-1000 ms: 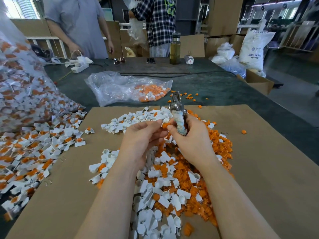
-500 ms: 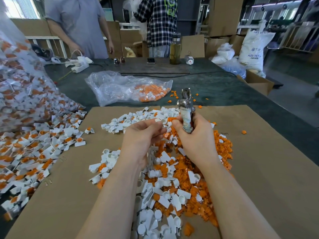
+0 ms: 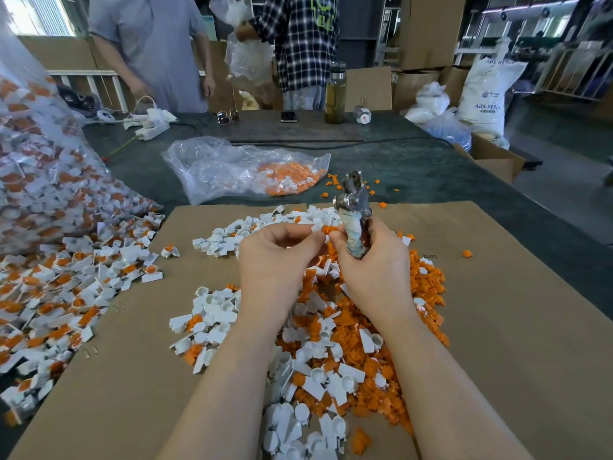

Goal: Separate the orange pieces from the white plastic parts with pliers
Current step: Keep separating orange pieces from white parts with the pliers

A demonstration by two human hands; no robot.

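- The left hand (image 3: pixel 278 257) pinches a small white plastic part with an orange piece (image 3: pixel 326 229) at its fingertips.
- The right hand (image 3: pixel 371 260) is curled round the taped handles of upright metal pliers (image 3: pixel 355 207), its thumb touching the piece.
- Likely next: bring the pliers' nose down to pull the orange out.
- Brown cardboard sheet (image 3: pixel 497 327) on a dark green surface (image 3: pixel 414 167) carries the mixed sorted heap (image 3: pixel 331 343); two people stand beyond.
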